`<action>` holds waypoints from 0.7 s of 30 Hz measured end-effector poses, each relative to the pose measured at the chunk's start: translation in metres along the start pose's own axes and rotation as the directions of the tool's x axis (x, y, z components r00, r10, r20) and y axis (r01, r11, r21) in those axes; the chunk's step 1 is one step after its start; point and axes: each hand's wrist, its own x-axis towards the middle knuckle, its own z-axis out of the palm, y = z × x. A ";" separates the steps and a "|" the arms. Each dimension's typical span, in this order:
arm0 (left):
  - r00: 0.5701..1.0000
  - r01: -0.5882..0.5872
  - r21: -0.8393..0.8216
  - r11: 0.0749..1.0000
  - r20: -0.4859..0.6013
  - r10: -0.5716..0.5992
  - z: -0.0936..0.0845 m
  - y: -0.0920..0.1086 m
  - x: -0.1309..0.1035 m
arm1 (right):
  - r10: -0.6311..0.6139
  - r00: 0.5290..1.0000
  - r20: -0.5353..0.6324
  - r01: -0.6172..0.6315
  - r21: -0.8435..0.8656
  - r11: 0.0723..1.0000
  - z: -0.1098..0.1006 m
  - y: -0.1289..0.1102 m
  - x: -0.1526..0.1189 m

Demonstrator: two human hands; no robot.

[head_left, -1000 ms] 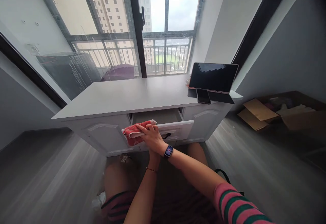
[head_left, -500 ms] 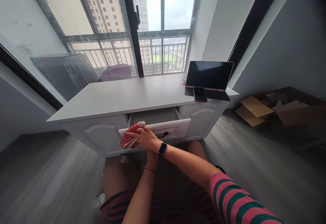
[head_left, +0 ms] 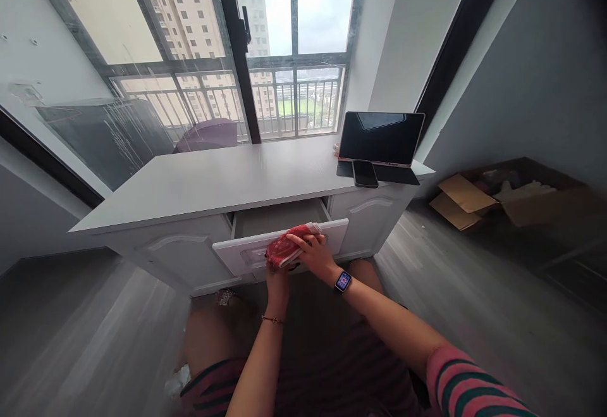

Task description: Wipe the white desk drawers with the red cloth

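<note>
A red and white cloth (head_left: 284, 249) lies bunched against the drawer front (head_left: 239, 255) of a white cabinet. My right hand (head_left: 317, 255) is closed over the cloth's right part, its fingers pressing it near the top edge of the front. Just below the cloth is my left hand (head_left: 277, 284), close to the drawer front; its fingers are hidden under the cloth. The drawer (head_left: 279, 217) stands pulled out, and its grey inside shows. Only a bit of the dark handle (head_left: 294, 267) shows between my hands.
On the white cabinet top (head_left: 213, 183) a tablet (head_left: 382, 138) stands at the right, with a phone (head_left: 365, 174) in front of it. An open cardboard box (head_left: 516, 199) is on the floor to the right. My knees flank the drawer. Windows rise behind the cabinet.
My right hand and the cloth have moved right along the drawer front, from its left end to its middle. The left hand, formerly behind the right wrist, now shows more. The watch screen has lit up.
</note>
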 end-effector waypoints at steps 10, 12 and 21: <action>0.997 0.069 -0.051 0.996 -0.040 -0.071 -0.009 -0.004 0.001 | 0.533 0.770 -0.352 -0.405 0.377 0.833 0.024 0.029 -0.052; 0.996 0.080 -0.052 0.995 -0.029 -0.082 -0.008 -0.003 -0.001 | 0.619 0.696 -0.363 -0.429 0.480 0.765 0.035 0.020 -0.055; 0.977 0.197 -0.131 0.972 -0.054 -0.205 -0.001 0.013 -0.014 | 0.889 0.453 -0.069 -0.733 0.539 0.415 0.078 -0.050 -0.031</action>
